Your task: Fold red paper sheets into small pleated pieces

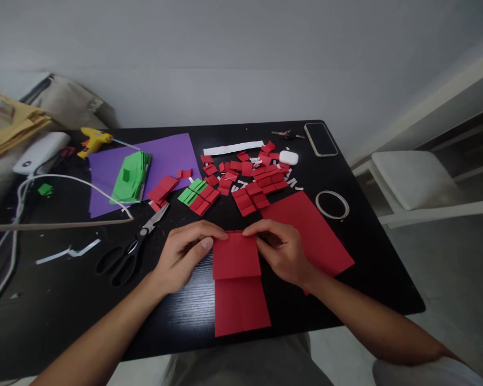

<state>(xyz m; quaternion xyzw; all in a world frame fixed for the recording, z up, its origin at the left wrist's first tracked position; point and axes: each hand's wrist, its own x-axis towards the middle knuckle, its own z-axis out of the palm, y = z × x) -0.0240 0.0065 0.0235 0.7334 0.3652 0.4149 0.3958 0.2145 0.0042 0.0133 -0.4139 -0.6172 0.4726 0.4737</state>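
A strip of red paper (237, 257) lies in front of me, folded so that an upper layer overlaps a longer lower part. My left hand (187, 249) pinches its top left corner, thumb and fingers together. At the top right corner, my right hand (282, 249) grips the same paper with its fingertips. Short slits or creases show along the top edge between the hands. A larger red sheet (317, 230) lies partly under my right hand and forearm. Black-handled scissors (144, 231) rest with blades open, left of my left hand.
Beyond my hands lie small red paper pieces (246, 168) and a green-and-red folded piece (199, 196). Green paper (131, 177) rests on a purple sheet (173, 153), near a yellow glue gun (93, 141). A cable (64, 225), tape ring (332, 205) and phone (321, 139) lie around.
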